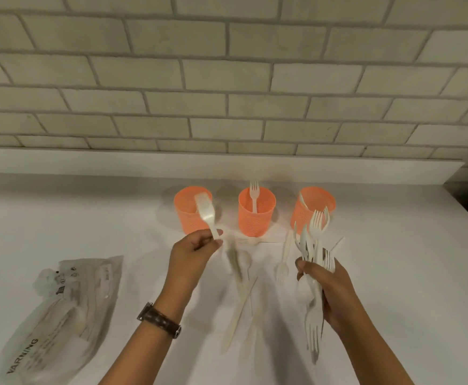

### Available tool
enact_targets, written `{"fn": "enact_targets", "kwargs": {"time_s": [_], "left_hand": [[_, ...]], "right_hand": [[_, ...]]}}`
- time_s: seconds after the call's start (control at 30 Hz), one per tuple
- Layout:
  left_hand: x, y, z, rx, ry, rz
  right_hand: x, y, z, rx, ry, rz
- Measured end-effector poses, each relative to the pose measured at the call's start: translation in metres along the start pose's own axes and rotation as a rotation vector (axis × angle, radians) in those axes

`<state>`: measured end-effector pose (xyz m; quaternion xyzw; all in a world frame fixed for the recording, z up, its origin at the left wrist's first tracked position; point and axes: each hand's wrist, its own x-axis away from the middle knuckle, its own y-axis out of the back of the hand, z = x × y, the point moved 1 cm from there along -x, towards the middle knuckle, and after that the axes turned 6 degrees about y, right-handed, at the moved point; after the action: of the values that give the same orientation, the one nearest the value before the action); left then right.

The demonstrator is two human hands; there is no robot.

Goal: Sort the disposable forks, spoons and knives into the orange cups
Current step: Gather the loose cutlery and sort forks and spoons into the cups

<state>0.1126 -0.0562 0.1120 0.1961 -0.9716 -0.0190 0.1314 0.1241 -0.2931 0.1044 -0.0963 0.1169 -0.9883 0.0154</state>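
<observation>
a: what's the left hand (196, 252) doing?

b: it pinches the handle end of one white utensil (205, 213) between thumb and fingertips. the long axis runs up and slightly left from the fingers, broad end uppermost, in front of the left orange cup (191, 209). it's blurred, so i can't tell whether it's a knife or a spoon, or whether its tip is inside the rim.

a: and the right hand (328, 287)?

b: closed around a mixed bundle of cutlery (314, 262), held roughly upright. some fork tines point up in front of the right orange cup (314, 207), while at least one fork hangs tines-down below the fist.

a: the cups?

b: three in a row near the back of the white counter (394, 273), against the tiled wall (227, 79). the middle orange cup (256, 215) holds one fork (254, 194), standing upright, tines up. something pale leans inside the right cup; i can't tell what.

a: anything loose?

b: yes, a scatter of loose pieces (244, 298) lies between the hands, mostly lengthwise toward the person, two crossing. a single fork (283, 262) lies just left of the right hand, tines toward the person. another lies sideways at the foot of the middle cup.

a: off to the side?

b: a crumpled plastic bag (66, 309) at the left, printed with "warning". a wristwatch (159, 319) sits on the left wrist.
</observation>
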Motion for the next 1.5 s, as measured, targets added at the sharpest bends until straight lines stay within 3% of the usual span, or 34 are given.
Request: {"fn": "enact_targets", "kwargs": {"time_s": [0.3, 0.4, 0.53, 0.63, 0.8, 0.93, 1.0, 1.17, 1.5], "left_hand": [[-0.083, -0.076, -0.058, -0.227, -0.367, -0.083], [-0.110, -0.088, -0.050, -0.329, -0.344, -0.126], [-0.135, -0.095, -0.021, -0.579, -0.199, -0.049], [-0.129, -0.091, -0.014, -0.658, -0.203, -0.027], [-0.057, -0.077, -0.030, -0.430, -0.340, -0.023], [0.032, -0.076, -0.027, -0.299, -0.216, 0.263], [0.059, -0.079, -0.019, -0.353, -0.176, 0.354], [0.073, -0.079, -0.005, -0.414, -0.144, 0.357], [0.052, -0.037, -0.009, -0.156, -0.104, 0.257]], "right_hand": [[0.005, 0.000, 0.006, 0.009, -0.025, -0.073], [0.006, 0.003, 0.006, -0.014, -0.035, -0.098], [0.004, 0.005, 0.005, -0.055, -0.053, -0.117], [0.001, 0.006, 0.004, -0.061, -0.056, -0.160], [-0.002, 0.004, 0.005, -0.091, -0.021, -0.253], [-0.004, -0.001, 0.008, -0.082, 0.034, -0.346], [-0.005, -0.005, 0.008, -0.059, 0.049, -0.376], [-0.001, -0.019, 0.008, -0.015, 0.091, -0.371], [-0.010, -0.014, 0.007, -0.135, 0.052, -0.384]]}}
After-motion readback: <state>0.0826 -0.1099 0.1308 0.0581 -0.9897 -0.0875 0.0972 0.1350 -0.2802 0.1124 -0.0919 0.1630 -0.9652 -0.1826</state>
